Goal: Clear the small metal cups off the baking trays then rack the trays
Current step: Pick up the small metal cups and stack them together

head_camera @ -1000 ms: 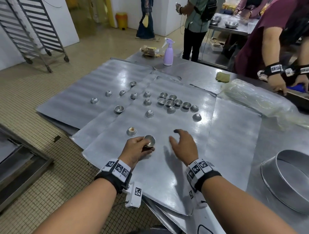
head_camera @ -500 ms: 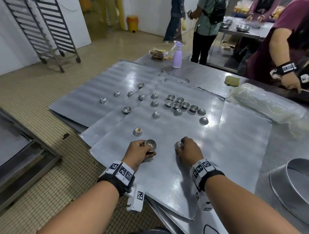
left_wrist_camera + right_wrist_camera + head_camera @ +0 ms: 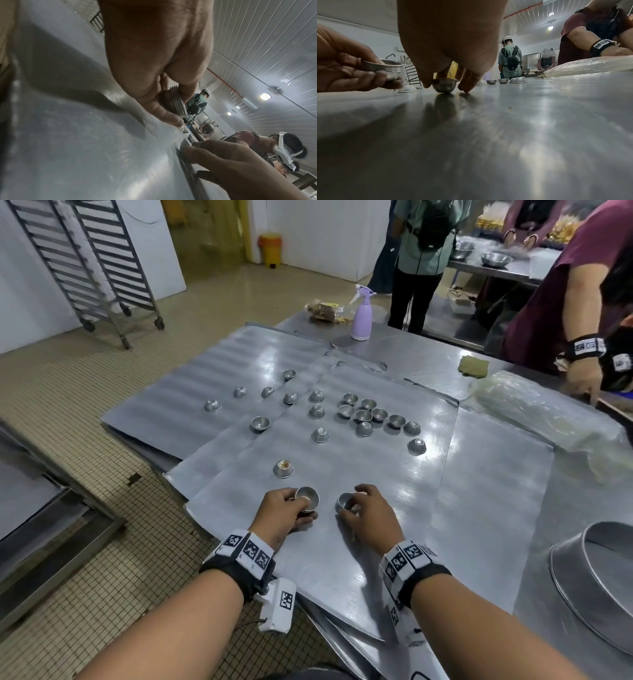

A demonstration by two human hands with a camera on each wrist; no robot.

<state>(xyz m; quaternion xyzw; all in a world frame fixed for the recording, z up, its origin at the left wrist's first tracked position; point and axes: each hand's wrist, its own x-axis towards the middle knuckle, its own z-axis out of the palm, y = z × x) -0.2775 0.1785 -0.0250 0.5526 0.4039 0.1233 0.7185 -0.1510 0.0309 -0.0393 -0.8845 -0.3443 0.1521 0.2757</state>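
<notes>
Several flat metal baking trays [image 3: 394,535] lie overlapped on the steel table. My left hand [image 3: 291,506] grips a nested stack of small metal cups [image 3: 307,497], whose layered rims show in the left wrist view [image 3: 177,102] and in the right wrist view [image 3: 385,67]. My right hand [image 3: 356,503] pinches a single cup [image 3: 345,500] that still touches the near tray, seen upright between thumb and fingers [image 3: 444,85]. Several more cups [image 3: 363,416] lie scattered farther back, some upside down; one with crumbs on it [image 3: 283,468] sits just beyond my left hand.
A large round metal pan [image 3: 596,583] stands at the right edge. A purple spray bottle [image 3: 361,314] stands at the table's far end, with a plastic bag [image 3: 548,419] at far right. Wheeled tray racks [image 3: 92,261] stand at the far left. Other people work along the far side.
My right hand came down on the near tray and closed its fingers on a cup, turning it rim up. The left hand has kept holding its stack.
</notes>
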